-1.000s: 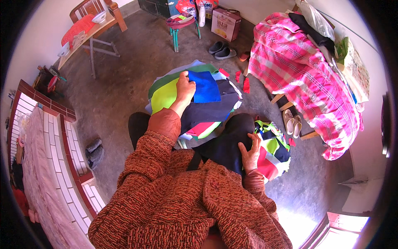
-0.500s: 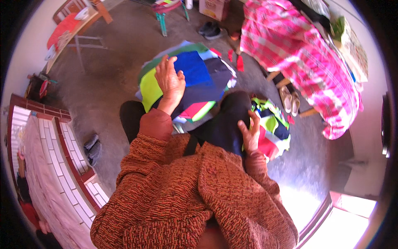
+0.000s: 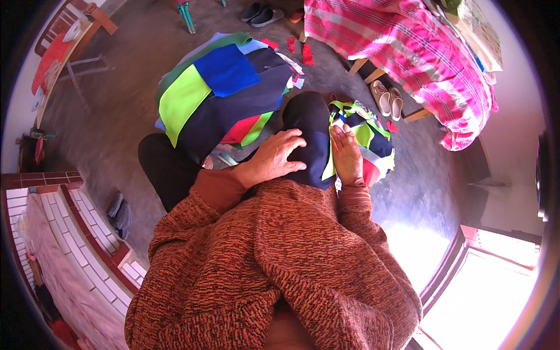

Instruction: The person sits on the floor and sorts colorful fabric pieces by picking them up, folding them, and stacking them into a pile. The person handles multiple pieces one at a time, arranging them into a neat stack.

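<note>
Two bare hands, seen from above, resting over a raised knee clad in dark navy cloth [image 3: 312, 134]. Left hand [image 3: 274, 158] lying flat on the near left side of that dark cloth, fingers [image 3: 291, 143] spread slightly and extended toward the right, palm down, nothing pinched. Right hand [image 3: 347, 154] lying flat just beside the knee on its right, fingers held close together and pointing away from the body, pressing on a small heap of multicoloured fabric scraps [image 3: 367, 137] in lime green, navy, white and red. Scrap heap spreading out under and beyond the right fingertips, toward the right and upward in view. Dark cloth lying between the two hands, touching both. Rust-orange knitted sleeves [image 3: 274, 262] filling the lower middle of the view. Farther out, past the left fingertips, a larger pile of flat fabric pieces [image 3: 224, 93] on the grey concrete floor [image 3: 111, 116]: lime green, royal blue, dark navy, green, a red wedge. Well apart from both hands. Small red scraps [image 3: 303, 52] scattered beyond that pile. Pink plaid blanket [image 3: 408, 52] draped over a bed at upper right, a pair of pale slippers [image 3: 388, 99] beside its leg. Wooden chair [image 3: 70, 46] with red cloth at upper left, dark sandals [image 3: 119, 210] near a tiled ledge [image 3: 64, 233] at lower left, bright sunlit doorway [image 3: 490, 286] at lower right.
</note>
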The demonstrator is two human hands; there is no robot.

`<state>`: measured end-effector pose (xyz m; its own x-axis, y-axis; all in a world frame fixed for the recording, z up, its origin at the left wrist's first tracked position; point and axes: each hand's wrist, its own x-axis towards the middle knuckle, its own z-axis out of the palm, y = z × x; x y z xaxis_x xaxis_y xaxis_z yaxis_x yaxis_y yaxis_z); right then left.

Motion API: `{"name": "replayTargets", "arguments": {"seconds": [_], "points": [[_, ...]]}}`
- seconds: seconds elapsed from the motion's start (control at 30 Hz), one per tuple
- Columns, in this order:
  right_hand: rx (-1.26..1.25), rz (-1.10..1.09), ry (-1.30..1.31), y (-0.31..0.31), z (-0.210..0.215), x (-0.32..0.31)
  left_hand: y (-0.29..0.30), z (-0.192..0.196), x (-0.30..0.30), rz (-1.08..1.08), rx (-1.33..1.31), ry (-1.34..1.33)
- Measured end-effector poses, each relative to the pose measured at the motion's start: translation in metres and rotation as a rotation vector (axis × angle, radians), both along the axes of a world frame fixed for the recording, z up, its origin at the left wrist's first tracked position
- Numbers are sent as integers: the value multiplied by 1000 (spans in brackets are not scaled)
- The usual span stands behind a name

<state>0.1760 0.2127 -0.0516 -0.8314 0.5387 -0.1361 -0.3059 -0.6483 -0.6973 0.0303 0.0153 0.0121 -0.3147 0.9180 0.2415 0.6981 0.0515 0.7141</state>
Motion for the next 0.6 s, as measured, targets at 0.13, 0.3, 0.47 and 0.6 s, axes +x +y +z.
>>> {"name": "replayTargets", "arguments": {"seconds": [0.13, 0.3, 0.47, 0.6], "points": [[261, 51, -142, -15, 13, 4, -4, -5, -5, -44, -57, -55], [555, 79, -445, -21, 0, 4, -5, 0, -15, 77, 113, -22], [557, 11, -539, -23, 9, 8, -8, 19, -40, 228, 177, 94], [335, -55, -513, -10, -9, 11, -4, -18, -28, 81, 54, -41]]}}
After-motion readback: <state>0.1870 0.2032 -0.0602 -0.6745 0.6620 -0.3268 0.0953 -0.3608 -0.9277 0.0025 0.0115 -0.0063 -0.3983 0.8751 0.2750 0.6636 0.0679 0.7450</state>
